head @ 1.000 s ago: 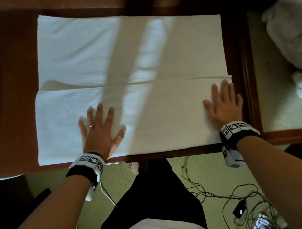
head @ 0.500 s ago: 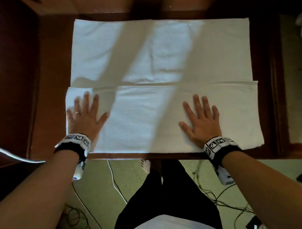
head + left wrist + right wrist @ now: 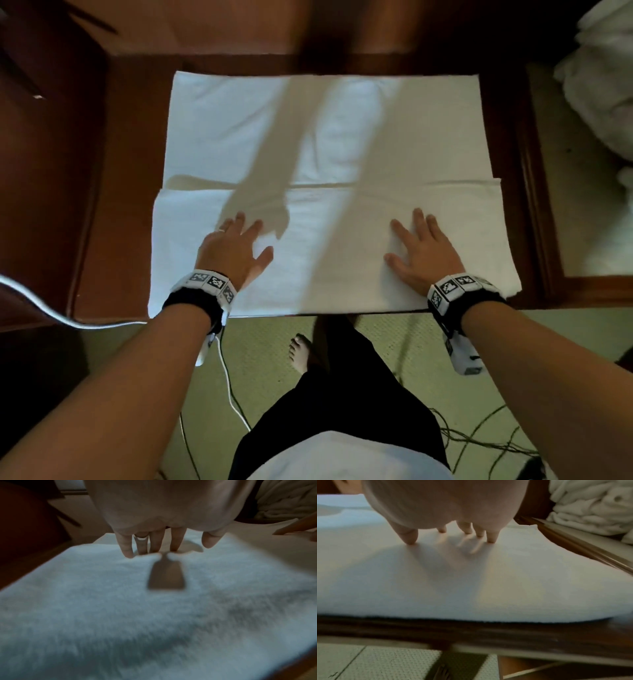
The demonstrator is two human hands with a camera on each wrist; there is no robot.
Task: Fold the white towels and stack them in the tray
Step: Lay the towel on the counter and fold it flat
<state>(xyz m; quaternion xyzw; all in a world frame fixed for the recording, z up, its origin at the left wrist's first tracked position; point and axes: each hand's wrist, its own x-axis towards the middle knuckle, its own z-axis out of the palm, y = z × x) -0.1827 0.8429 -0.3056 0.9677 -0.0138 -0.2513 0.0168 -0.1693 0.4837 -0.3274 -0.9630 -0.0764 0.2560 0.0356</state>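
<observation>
A white towel (image 3: 329, 137) lies spread on the dark wooden table (image 3: 113, 205), its near third folded over into a flap (image 3: 335, 260) along the front edge. My left hand (image 3: 236, 246) lies flat on the left part of that flap with fingers straight. On the right part my right hand (image 3: 421, 253) presses down, palm flat and fingers spread. The left wrist view has the left fingers (image 3: 127, 547) touching the towel (image 3: 154, 615). Right fingertips (image 3: 491, 536) press the towel (image 3: 471, 581) in the right wrist view. No tray is in view.
A heap of crumpled white towels (image 3: 603, 96) lies on a surface at the right, also visible as a pile of towels (image 3: 594, 505) in the right wrist view. A white cable (image 3: 51, 308) runs off the table's left front. Cables (image 3: 479, 435) trail on the green floor below.
Both hands have slid over the folded flap. The left hand went out to the towel's left end and came back toward the middle; the right hand moved from the right end inward.
</observation>
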